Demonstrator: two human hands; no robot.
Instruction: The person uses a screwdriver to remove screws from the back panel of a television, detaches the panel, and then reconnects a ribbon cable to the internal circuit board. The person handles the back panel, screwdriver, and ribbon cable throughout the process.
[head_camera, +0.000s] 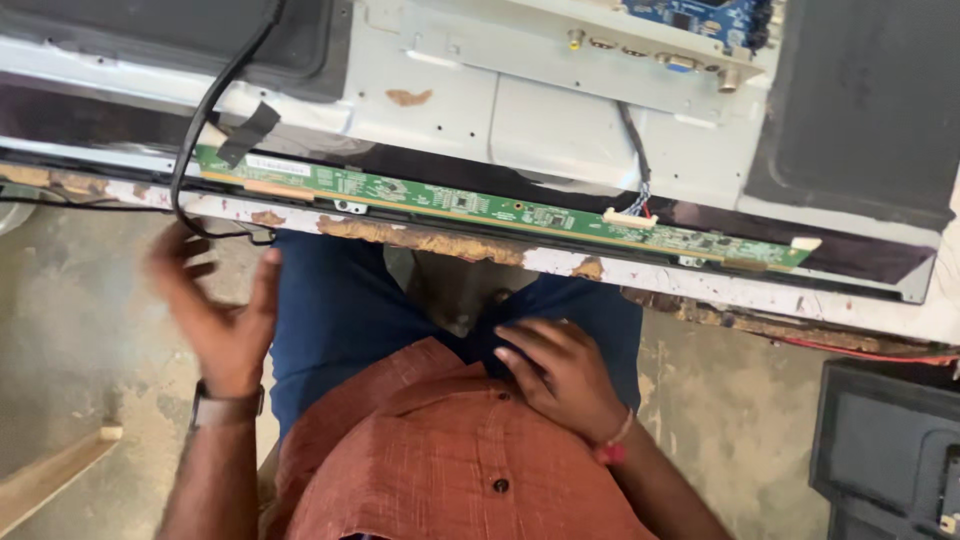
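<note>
Head cam: 2 empty hands, left hand (215, 305) & right hand (555, 375); 1 green circuit strip (480, 208).

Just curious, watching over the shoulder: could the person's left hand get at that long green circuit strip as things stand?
Probably yes. The left hand is raised, open and empty, just below the long green circuit board. Only a black cable loops down near that end; nothing else blocks the way.
</note>
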